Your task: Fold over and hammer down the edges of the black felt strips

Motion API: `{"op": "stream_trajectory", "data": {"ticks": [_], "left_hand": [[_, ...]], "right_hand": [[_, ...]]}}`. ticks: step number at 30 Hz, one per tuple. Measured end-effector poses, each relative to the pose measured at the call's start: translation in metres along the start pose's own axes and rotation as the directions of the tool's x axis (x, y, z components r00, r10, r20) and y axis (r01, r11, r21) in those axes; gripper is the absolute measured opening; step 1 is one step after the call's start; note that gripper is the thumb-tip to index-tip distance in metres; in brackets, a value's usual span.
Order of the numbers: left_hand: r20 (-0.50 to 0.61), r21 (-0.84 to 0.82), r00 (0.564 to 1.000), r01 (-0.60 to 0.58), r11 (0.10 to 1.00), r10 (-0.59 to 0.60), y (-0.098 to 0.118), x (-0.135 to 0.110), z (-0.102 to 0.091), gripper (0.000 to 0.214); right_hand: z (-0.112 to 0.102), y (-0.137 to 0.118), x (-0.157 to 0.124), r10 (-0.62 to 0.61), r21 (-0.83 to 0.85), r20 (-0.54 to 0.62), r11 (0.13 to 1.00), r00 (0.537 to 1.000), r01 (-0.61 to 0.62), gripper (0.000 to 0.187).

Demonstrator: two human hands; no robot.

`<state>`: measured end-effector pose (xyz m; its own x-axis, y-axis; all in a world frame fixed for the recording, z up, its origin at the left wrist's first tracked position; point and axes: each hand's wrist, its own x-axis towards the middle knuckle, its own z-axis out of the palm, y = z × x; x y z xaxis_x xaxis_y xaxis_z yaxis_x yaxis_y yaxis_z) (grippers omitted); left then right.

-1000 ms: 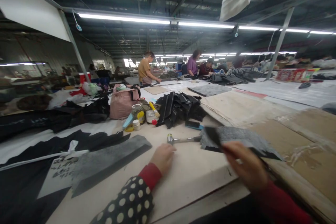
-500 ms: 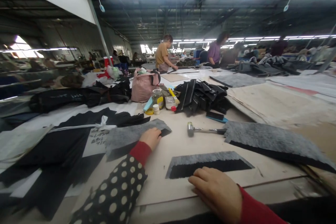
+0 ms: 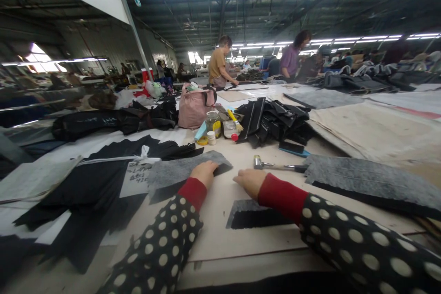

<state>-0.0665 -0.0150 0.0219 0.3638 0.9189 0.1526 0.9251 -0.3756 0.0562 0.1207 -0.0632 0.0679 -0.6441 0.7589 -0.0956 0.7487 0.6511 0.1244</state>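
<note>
My left hand (image 3: 204,172) lies on the near end of a grey felt piece (image 3: 172,173) with its fingers curled over the edge. My right hand (image 3: 250,180) reaches across to the left, close to the left hand, with its fingers stretched low over the tabletop and nothing in them. Under my right wrist lies a flat grey and black fabric strip (image 3: 253,216). Both sleeves are black with white dots and have red cuffs.
A small hammer (image 3: 272,165) lies just past my right hand, beside a stack of grey felt (image 3: 372,183) and a phone (image 3: 292,148). Farther back are a black fabric pile (image 3: 272,121), jars (image 3: 213,124) and a pink bag (image 3: 195,105). Black cloth with a label (image 3: 136,177) lies at the left. Two people (image 3: 220,66) work at the far end.
My right hand put a fabric strip down on the table, then moved left across it toward my left hand. My left hand went to the grey felt piece and stayed there.
</note>
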Motion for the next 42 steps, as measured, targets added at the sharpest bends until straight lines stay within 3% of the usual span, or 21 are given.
{"op": "stream_trajectory", "data": {"ticks": [3, 7, 11, 17, 24, 28, 33, 37, 40, 42], "left_hand": [[-0.009, 0.000, 1.000, -0.012, 1.000, 0.012, 0.003, -0.004, -0.002, 0.023], [-0.018, 0.029, 1.000, -0.011, 1.000, 0.012, 0.008, -0.007, -0.004, 0.029], [0.001, 0.069, 0.999, 0.039, 0.997, -0.039, 0.011, -0.003, -0.004, 0.026], [0.007, 0.076, 0.998, 0.069, 0.995, -0.069, 0.013, -0.001, -0.007, 0.027], [0.048, 0.008, 0.999, -0.014, 1.000, 0.014, 0.010, -0.003, -0.011, 0.021], [0.070, 0.030, 0.997, 0.033, 0.999, -0.035, 0.007, 0.005, -0.005, 0.023], [0.089, 0.002, 0.981, 0.174, 0.985, -0.173, 0.002, 0.009, -0.008, 0.024], [0.065, -0.095, 0.946, 0.324, 0.941, -0.318, -0.010, 0.011, -0.015, 0.028], [0.077, -0.133, 0.946, 0.324, 0.937, -0.316, -0.011, 0.010, -0.019, 0.029], [0.102, -0.135, 0.947, 0.316, 0.939, -0.304, -0.008, 0.009, -0.020, 0.029]], "right_hand": [[0.011, 0.003, 0.029, 0.079, -0.016, 0.043, 0.997, 0.996, -0.078, 0.030], [0.024, 0.008, 0.040, 0.093, -0.006, 0.001, 0.996, 0.996, -0.093, 0.040], [0.030, 0.010, 0.042, 0.062, 0.001, -0.031, 0.998, 0.998, -0.062, 0.039], [0.029, 0.002, 0.062, -0.131, 0.038, -0.168, 0.989, 0.977, 0.140, 0.026], [0.032, 0.004, 0.066, -0.096, -0.005, -0.174, 0.995, 0.980, 0.096, 0.022], [0.029, 0.004, 0.065, -0.026, 0.002, -0.210, 1.000, 0.977, 0.027, 0.022], [0.019, -0.002, 0.068, 0.097, 0.070, -0.048, 0.993, 0.994, -0.094, 0.027], [0.009, -0.003, 0.066, 0.080, 0.066, -0.023, 0.995, 0.997, -0.078, 0.027], [0.004, -0.004, 0.068, 0.072, 0.034, -0.003, 0.997, 0.997, -0.071, 0.028], [0.005, -0.005, 0.075, 0.031, 0.054, -0.075, 0.998, 0.997, -0.027, 0.027]]}}
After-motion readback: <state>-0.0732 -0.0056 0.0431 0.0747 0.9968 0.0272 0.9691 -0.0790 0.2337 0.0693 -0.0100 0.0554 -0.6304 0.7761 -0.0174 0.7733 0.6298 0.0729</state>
